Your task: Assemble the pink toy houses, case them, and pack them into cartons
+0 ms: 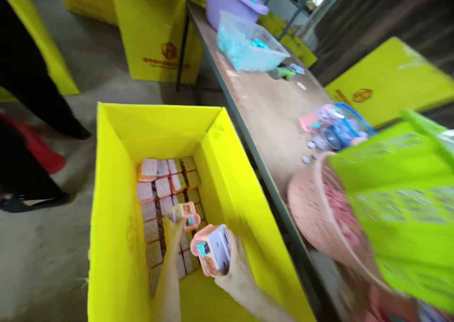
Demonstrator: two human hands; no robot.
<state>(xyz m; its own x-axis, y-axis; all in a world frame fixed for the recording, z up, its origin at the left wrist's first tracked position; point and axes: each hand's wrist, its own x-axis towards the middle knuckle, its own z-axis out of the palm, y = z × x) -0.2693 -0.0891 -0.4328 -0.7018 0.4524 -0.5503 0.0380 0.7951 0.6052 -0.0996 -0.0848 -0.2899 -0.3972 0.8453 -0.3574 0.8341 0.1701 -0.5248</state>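
Observation:
Deep inside a tall yellow box (236,189), my left hand (173,234) is closed around a small pink-and-white plastic case (189,214) with a turquoise part in its end. My right hand (237,265) grips a similar plastic case (217,247), tilted, its pale flat side with slots turned up and its turquoise part facing left. Below both hands, rows of like cases (163,187) lie packed on the box floor, pale sides up. My forearms hide part of these rows. The exact kind of product is unclear.
Along the right runs a workbench (269,109) bearing a clear tub (248,45) of turquoise parts, a purple basin (230,3) and a green tool (283,72). A pink basket (305,208) and a green crate (400,208) stand near right. At left are a person's legs (31,76).

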